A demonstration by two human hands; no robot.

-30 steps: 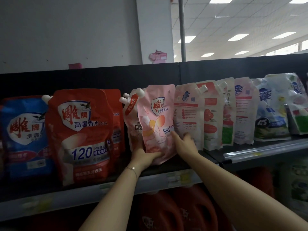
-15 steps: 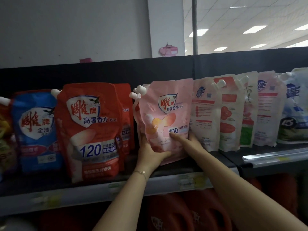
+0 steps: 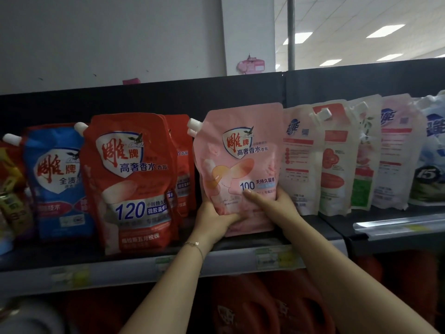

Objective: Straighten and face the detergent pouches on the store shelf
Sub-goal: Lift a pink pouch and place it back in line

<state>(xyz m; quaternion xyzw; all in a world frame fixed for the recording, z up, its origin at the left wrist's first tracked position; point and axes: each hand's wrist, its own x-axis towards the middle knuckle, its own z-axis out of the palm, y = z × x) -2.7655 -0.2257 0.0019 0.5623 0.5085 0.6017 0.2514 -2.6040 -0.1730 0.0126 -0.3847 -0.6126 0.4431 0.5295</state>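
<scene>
A pink detergent pouch [image 3: 243, 150] stands upright on the shelf [image 3: 134, 268], label facing me, with another pouch's white spout showing behind its top left corner. My left hand [image 3: 214, 219] grips its lower left corner from below. My right hand [image 3: 277, 203] holds its lower right edge, thumb across the front under the "100". A large red pouch [image 3: 131, 179] stands to its left, with a second red one behind. White and pink pouches [image 3: 301, 160] stand turned back-side-out to the right.
A blue pouch [image 3: 56, 179] stands at the left, with yellow packs at the far left edge. Blue-and-white pouches [image 3: 431, 153] stand at the far right. Price tags line the shelf rail [image 3: 277, 256]. Red jugs [image 3: 252, 307] sit on the lower shelf.
The pink pouch has turned from angled to square-on and now stands straighter. Both hands stayed on its lower corners. My view has moved closer and to the left.
</scene>
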